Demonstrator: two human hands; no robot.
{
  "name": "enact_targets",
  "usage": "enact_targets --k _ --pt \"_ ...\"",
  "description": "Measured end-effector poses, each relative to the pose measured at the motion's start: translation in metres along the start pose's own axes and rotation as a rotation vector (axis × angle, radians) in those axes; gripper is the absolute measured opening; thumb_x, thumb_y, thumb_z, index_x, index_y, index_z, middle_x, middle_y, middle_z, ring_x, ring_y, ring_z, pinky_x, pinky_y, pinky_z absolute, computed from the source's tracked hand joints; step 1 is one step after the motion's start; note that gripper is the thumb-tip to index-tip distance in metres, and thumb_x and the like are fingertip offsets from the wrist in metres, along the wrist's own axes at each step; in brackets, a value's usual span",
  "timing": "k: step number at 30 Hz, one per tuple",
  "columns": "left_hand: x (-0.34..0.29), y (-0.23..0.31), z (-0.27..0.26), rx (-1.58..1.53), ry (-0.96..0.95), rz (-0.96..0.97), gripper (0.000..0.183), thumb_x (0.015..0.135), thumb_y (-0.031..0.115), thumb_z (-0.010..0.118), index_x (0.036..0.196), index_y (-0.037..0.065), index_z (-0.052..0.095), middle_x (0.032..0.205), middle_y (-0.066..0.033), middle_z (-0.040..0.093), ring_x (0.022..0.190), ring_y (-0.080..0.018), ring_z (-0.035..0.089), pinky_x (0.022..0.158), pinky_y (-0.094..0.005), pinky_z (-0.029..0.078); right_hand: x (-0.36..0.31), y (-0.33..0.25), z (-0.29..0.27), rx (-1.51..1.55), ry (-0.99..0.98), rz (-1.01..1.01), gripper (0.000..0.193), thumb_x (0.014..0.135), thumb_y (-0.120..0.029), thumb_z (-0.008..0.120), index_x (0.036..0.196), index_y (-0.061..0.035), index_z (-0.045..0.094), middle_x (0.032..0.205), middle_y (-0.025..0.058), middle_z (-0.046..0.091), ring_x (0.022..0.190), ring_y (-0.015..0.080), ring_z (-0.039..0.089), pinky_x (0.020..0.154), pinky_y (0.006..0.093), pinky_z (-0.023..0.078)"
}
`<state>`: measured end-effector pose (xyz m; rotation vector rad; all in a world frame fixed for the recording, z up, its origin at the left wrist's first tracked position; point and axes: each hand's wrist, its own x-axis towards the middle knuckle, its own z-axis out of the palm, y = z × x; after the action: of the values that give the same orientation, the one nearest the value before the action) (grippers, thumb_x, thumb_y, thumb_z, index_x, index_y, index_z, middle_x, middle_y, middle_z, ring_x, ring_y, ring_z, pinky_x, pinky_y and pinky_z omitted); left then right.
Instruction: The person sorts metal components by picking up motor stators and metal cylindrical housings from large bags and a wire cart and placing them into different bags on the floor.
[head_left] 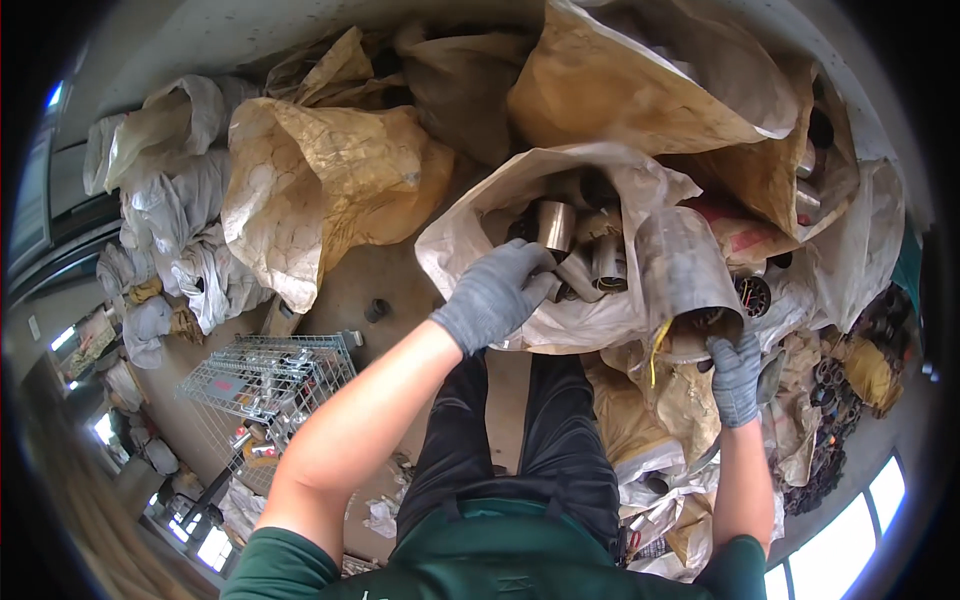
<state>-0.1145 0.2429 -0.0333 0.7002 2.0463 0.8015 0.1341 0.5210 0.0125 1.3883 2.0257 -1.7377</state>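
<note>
My right hand (pixel 735 378), in a grey glove, grips the lower rim of a large grey metal cylinder (pixel 685 262). The cylinder is tilted, its open mouth toward me, and a yellow strand (pixel 658 352) hangs from it. It rests against the right side of an open white sack (pixel 462 232). My left hand (pixel 497 297), also gloved in grey, reaches over this sack with its fingers curled; what they hold, if anything, is hidden. Right by its fingertips stands a shiny metal sleeve (pixel 556 228). Another metal cylinder (pixel 608 262) lies beside it in the sack.
Brown sacks (pixel 375 160) stand behind and to the left, with a larger one (pixel 640 90) at the back. A wire cart (pixel 265 375) holding metal parts is at my left. Dark parts (pixel 830 420) are heaped at the right. A small dark cylinder (pixel 377 310) stands on the floor.
</note>
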Motion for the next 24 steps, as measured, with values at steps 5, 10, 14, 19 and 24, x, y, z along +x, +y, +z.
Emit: enact_targets --k 5,10,14,19,24 --pt "0.114 -0.057 0.086 0.269 -0.699 -0.005 0.028 0.091 0.020 0.063 0.114 0.005 0.071 0.099 -0.0170 0.073 0.091 -0.0329 0.071 0.084 -0.0406 0.055 -0.049 0.021 -0.016 0.590 0.351 0.063 0.032 0.077 -0.012 0.071 0.107 -0.0049 0.062 0.090 0.0055 0.065 0.067 0.0197 0.062 0.054 0.0373 0.054" --pt "0.149 -0.047 0.155 0.228 -0.966 -0.142 0.038 0.081 0.032 0.074 0.112 0.010 0.074 0.104 -0.0093 0.074 0.093 -0.0268 0.069 0.079 -0.0389 0.056 -0.078 0.046 -0.067 0.946 0.404 0.191 0.017 0.082 -0.025 0.071 0.083 -0.0110 0.062 0.067 -0.0005 0.058 0.054 0.0139 0.050 0.048 0.0311 0.037" --pt "0.156 -0.024 0.177 0.272 -0.996 -0.269 0.025 0.089 0.026 0.067 0.106 0.010 0.077 0.105 -0.0107 0.075 0.092 -0.0305 0.070 0.080 -0.0396 0.055 -0.068 0.094 -0.125 0.851 0.648 0.168 0.032 0.079 -0.020 0.072 0.103 -0.0013 0.064 0.088 0.0082 0.068 0.060 0.0157 0.057 0.050 0.0277 0.042" --pt "0.161 -0.134 0.220 0.648 -0.976 0.012 0.028 0.087 0.032 0.067 0.102 0.010 0.077 0.104 -0.0128 0.074 0.094 -0.0334 0.070 0.082 -0.0406 0.055 0.039 0.114 -0.140 0.346 0.840 0.188 0.034 0.091 -0.011 0.062 0.124 -0.0015 0.058 0.082 0.0083 0.066 0.053 0.0120 0.053 0.046 0.0244 0.043" --pt "0.146 -0.101 0.225 0.561 -0.667 -0.313 0.028 0.083 0.023 0.067 0.099 0.002 0.076 0.103 -0.0213 0.073 0.100 -0.0368 0.069 0.084 -0.0433 0.056 0.077 0.122 -0.135 -0.352 0.669 -0.049 0.058 0.090 -0.008 0.059 0.146 -0.0038 0.046 0.111 0.0170 0.070 0.072 0.0236 0.068 0.065 0.0336 0.055"
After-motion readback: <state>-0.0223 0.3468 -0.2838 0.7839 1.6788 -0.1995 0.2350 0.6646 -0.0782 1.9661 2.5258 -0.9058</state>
